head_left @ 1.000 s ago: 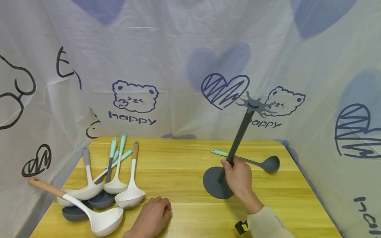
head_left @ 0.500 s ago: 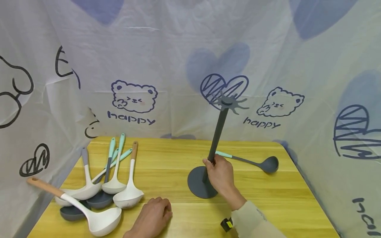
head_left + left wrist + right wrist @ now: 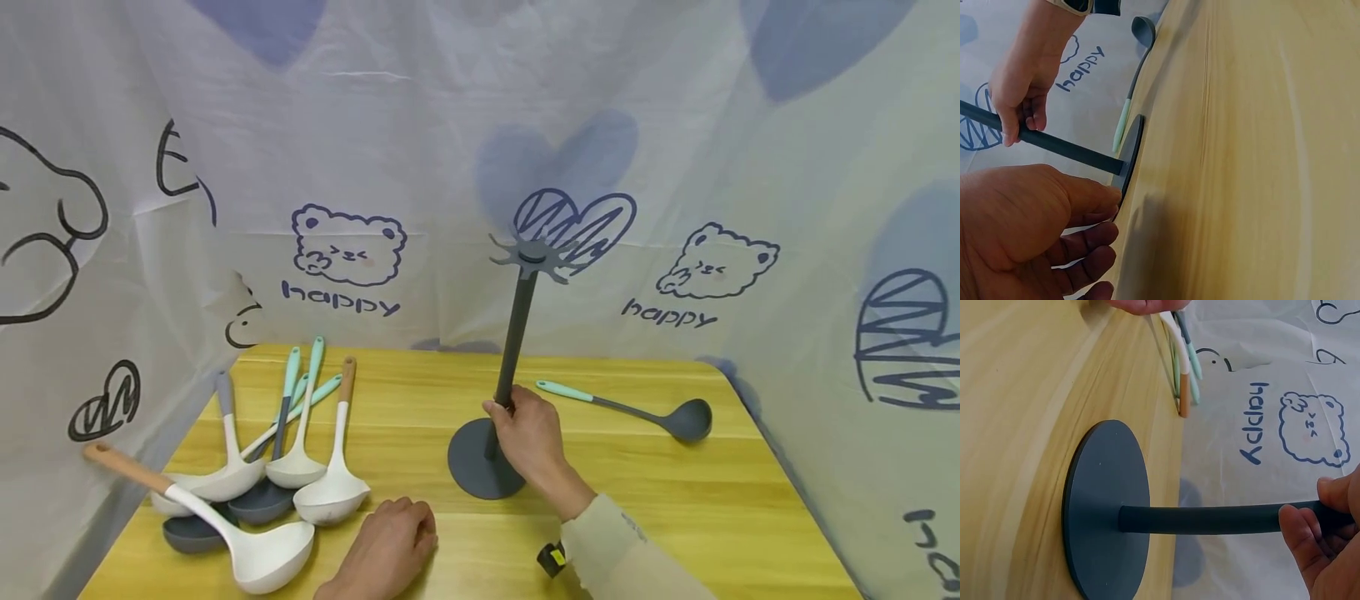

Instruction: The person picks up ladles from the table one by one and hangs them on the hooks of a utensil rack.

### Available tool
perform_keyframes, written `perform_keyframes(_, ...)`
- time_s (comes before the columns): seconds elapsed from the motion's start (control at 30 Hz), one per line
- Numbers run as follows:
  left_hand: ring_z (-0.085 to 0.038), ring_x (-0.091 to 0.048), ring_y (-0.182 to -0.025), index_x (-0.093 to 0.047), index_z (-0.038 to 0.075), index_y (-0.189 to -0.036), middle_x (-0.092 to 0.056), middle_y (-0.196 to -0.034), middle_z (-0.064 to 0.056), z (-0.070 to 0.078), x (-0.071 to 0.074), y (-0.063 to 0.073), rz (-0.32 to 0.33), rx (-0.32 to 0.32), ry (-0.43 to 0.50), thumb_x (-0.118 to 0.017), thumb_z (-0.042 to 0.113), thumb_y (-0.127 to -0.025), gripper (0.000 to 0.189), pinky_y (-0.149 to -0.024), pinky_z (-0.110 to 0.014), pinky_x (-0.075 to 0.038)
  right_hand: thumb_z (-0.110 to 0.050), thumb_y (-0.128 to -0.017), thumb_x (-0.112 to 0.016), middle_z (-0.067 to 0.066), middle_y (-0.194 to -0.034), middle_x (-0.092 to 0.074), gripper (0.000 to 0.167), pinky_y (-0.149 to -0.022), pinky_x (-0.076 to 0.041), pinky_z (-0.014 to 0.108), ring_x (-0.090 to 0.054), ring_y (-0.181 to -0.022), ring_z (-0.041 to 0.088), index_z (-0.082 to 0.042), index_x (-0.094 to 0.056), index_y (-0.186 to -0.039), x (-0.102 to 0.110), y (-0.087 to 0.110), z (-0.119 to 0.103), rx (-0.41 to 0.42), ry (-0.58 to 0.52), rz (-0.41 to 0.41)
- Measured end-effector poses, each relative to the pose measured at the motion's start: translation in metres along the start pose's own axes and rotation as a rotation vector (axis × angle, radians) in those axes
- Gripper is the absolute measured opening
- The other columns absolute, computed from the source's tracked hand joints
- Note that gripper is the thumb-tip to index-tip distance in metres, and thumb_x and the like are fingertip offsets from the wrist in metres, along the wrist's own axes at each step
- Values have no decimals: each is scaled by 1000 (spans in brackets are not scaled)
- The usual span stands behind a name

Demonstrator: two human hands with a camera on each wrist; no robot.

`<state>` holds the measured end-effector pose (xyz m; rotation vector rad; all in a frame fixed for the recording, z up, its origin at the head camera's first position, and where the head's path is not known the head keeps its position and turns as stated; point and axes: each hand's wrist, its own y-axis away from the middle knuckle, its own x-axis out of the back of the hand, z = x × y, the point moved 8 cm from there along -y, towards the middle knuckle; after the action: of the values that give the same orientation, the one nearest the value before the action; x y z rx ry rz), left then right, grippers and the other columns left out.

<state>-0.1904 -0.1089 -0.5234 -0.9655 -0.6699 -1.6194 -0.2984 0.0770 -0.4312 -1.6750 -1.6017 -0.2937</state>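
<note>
Near the middle of the table [image 3: 675,500], grips with the right hand [image 3: 534,437] the dark stand [image 3: 516,333], now shifted left, away from the lone ladle [image 3: 628,408] and so likely handier to the ladle pile [image 3: 234,481], with the left hand [image 3: 393,542] loosely curled, holding nothing, nearby.

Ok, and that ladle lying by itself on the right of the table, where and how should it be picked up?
Grip the ladle midway along its mint handle, probably from above: the handle is slim, straight and uncovered, whereas the dark bowl is wide and round. Approach from the right of the stand, which the right hand grips.
</note>
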Motion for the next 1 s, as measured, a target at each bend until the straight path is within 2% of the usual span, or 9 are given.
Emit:
perform_keyframes(0.2, -8, -44, -72, -66, 24, -87, -50, -76, 11, 2, 2, -3, 7, -1, 3, -77, 15, -92, 15, -67, -30, -39, -28, -99, -75, -1, -68, -62, 20, -54, -45, 29, -51, -55, 11, -10, -73, -89, -1, -2, 0, 12, -8, -19)
perform_keyframes(0.47, -9, -48, -76, -69, 23, -89, -55, -80, 11, 8, 6, -15, 33, -9, 34, -76, 16, -94, 11, -67, -28, -41, -27, -99, -75, -2, -69, -63, 18, -54, -47, 30, -54, -57, 10, -12, -73, -89, -3, -5, 1, 18, -17, -28)
perform_keyframes(0.77, -8, -51, -76, -68, 23, -83, -56, -79, 11, 13, 16, -24, 110, -16, 12, -75, 13, -91, 15, -69, -29, -45, -28, -99, -77, -2, -69, -64, 17, -54, -47, 29, -55, -58, 10, -13, -73, -92, -2, -4, 6, -17, -67, -47)
perform_keyframes(0.9, -8, -53, -76, -67, 23, -82, -57, -79, 11, 16, 19, -33, 130, -16, 22, -75, 12, -92, 16, -69, -29, -46, -25, -98, -78, -1, -72, -66, 13, -53, -47, 28, -57, -60, 10, -13, -74, -95, -1, -4, 10, -23, -97, -79)
perform_keyframes(1.0, -10, -55, -78, -67, 22, -83, -59, -81, 10, 19, 21, -42, 124, -12, 44, -75, 13, -94, 16, -70, -30, -48, -26, -97, -79, -1, -80, -69, 13, -56, -50, 29, -62, -67, 10, -13, -75, -99, 2, -4, 10, -9, -83, -114)
